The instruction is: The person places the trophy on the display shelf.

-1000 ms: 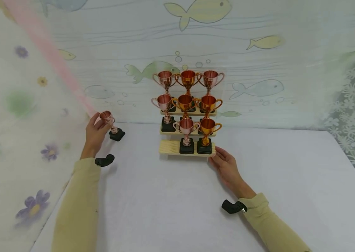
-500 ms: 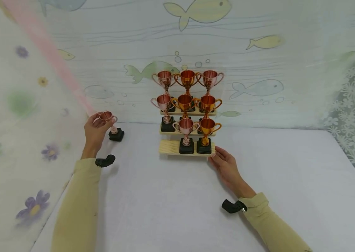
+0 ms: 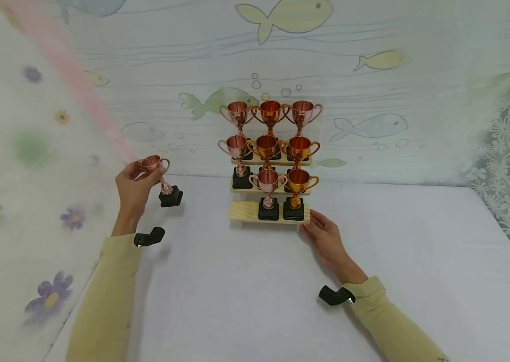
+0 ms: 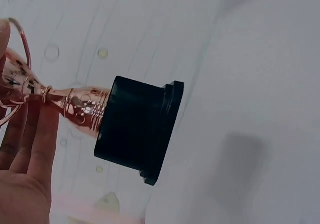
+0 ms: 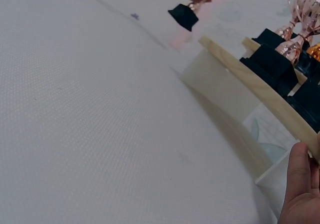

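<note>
My left hand (image 3: 133, 195) grips a small rose-gold trophy (image 3: 167, 188) by its cup, at the table's far left. The black base (image 4: 134, 125) of this trophy tilts and hangs clear of the tabletop in the left wrist view. At the right end of the lowest tier of a wooden display stand (image 3: 243, 211), my right hand (image 3: 326, 244) holds the edge, thumb in front and some fingers hidden behind. Rose-gold and gold trophies fill the two upper tiers. On the lowest tier stand a rose-gold trophy (image 3: 269, 195) and a gold trophy (image 3: 298, 195), with bare wood left of them.
A white cloth covers the table (image 3: 236, 296). Behind it hangs a fish-print curtain (image 3: 363, 90), and a flower-print curtain (image 3: 15, 176) closes off the left side. White side supports (image 5: 277, 179) carry the tiers in the right wrist view.
My left hand has shifted slightly left while the trophy has tilted, its base swinging a little right and toward me. My right hand and the stand have stayed put.
</note>
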{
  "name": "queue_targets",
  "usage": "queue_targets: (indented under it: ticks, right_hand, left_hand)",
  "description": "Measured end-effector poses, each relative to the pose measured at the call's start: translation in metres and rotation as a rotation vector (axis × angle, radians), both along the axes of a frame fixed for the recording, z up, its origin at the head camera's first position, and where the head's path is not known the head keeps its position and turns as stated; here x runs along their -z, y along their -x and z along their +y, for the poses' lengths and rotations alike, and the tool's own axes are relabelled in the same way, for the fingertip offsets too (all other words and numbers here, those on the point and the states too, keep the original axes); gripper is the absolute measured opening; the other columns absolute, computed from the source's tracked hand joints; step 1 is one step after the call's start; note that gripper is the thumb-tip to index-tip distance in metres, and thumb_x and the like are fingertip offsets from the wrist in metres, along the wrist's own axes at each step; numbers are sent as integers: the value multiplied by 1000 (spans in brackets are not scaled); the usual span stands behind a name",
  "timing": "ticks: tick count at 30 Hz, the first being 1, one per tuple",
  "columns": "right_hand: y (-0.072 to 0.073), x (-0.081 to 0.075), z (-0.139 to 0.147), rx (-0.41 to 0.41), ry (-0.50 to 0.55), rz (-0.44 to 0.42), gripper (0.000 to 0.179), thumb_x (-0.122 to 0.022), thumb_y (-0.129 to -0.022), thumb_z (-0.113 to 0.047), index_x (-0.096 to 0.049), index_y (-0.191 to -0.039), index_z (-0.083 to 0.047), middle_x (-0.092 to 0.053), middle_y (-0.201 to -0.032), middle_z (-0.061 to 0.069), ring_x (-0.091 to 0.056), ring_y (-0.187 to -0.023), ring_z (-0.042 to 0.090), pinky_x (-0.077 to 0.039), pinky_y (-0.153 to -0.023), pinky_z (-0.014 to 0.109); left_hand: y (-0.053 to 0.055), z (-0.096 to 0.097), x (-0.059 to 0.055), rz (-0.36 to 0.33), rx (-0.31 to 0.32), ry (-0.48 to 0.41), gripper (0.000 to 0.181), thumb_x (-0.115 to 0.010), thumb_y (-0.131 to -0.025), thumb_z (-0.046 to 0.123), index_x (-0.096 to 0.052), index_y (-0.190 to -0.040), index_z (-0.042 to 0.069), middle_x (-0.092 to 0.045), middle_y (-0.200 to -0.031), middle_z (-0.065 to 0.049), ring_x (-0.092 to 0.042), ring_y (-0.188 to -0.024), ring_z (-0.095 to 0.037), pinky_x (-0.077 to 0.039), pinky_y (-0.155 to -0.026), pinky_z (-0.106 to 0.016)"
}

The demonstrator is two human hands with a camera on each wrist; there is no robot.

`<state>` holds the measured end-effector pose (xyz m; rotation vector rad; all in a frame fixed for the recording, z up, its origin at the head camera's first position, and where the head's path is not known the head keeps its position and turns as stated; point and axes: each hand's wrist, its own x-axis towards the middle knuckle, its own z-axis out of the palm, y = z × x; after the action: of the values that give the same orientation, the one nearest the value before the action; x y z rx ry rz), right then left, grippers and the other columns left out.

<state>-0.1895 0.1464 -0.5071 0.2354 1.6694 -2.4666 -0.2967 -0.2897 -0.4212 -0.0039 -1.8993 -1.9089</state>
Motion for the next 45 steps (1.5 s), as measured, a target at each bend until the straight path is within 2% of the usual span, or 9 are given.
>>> queue_targets:
  ticks: [3, 11, 16, 20, 26, 32, 36, 41, 45]
  right_hand:
    - [0, 0, 0, -5, 1, 2, 53, -40, -108, 1, -21, -157, 6, -34, -152, 19, -55, -116, 5, -50, -104, 19]
    - [0, 0, -1, -3, 0, -1, 52, -39, -108, 2, -22, -156, 6, -35, -151, 19, -55, -115, 5, -50, -103, 19]
    - [1, 2, 0, -2, 10, 4, 52, -39, -107, 2, -22, -156, 6, -37, -148, 17, -55, -115, 5, -50, -104, 19]
    - [1, 2, 0, -3, 13, 6, 52, -39, -107, 2, -22, -156, 6, -37, -148, 16, -55, -115, 5, -50, -104, 20]
    - [0, 2, 0, 3, 12, 5, 52, -39, -107, 2, -22, -156, 6, -37, -149, 17, -55, -114, 4, -50, -104, 20]
    - [1, 3, 0, 7, 15, 5, 52, -39, -107, 3, -22, -156, 6, -37, -149, 16, -56, -113, 4, -52, -101, 19]
    - [1, 4, 0, 13, 28, 5, 52, -40, -107, 3, -23, -156, 6, -40, -145, 15, -57, -112, 4, -52, -100, 18]
    - [1, 3, -1, 13, 27, 4, 52, -40, -107, 3, -23, -156, 6, -41, -142, 13, -57, -112, 4, -52, -100, 18]
    - [0, 2, -1, 9, 25, -1, 52, -40, -107, 3, -23, -156, 6, -40, -145, 14, -57, -112, 4, -52, -101, 19]
  left_hand:
    - [-9, 9, -2, 52, -8, 5, 26, -88, -76, 1, -71, -96, 5, -66, -93, -4, -71, -77, -11, -60, -70, -17]
    - [-39, 43, -6, 121, -21, 117, 30, -87, -74, -4, -73, -100, 5, -67, -94, 0, -70, -78, -9, -59, -73, -15]
    - [-60, 72, -10, 181, 3, 187, 29, -87, -74, -6, -71, -99, -7, -64, -89, 5, -69, -75, -5, -59, -68, -14]
    - [-69, 92, -7, 213, 20, 211, 34, -87, -72, -10, -69, -101, -13, -64, -87, 10, -67, -75, -2, -58, -65, -13]
    - [-69, 110, 4, 260, 66, 189, 40, -90, -70, -6, -72, -105, -8, -69, -92, 5, -70, -78, -9, -61, -66, -18]
    - [-72, 128, 4, 273, 99, 191, 41, -90, -69, -5, -72, -106, -7, -68, -94, 3, -69, -78, -8, -62, -66, -19]
    - [-70, 141, 3, 265, 120, 194, 44, -90, -68, -9, -70, -107, -9, -68, -95, -7, -67, -78, -6, -61, -66, -18]
    - [-71, 158, -4, 274, 154, 189, 45, -88, -69, -12, -67, -109, -14, -67, -99, -26, -66, -79, -4, -61, -68, -19]
    - [-76, 170, -14, 274, 172, 179, 44, -87, -70, -12, -66, -108, -16, -65, -99, -28, -65, -80, -2, -62, -70, -20]
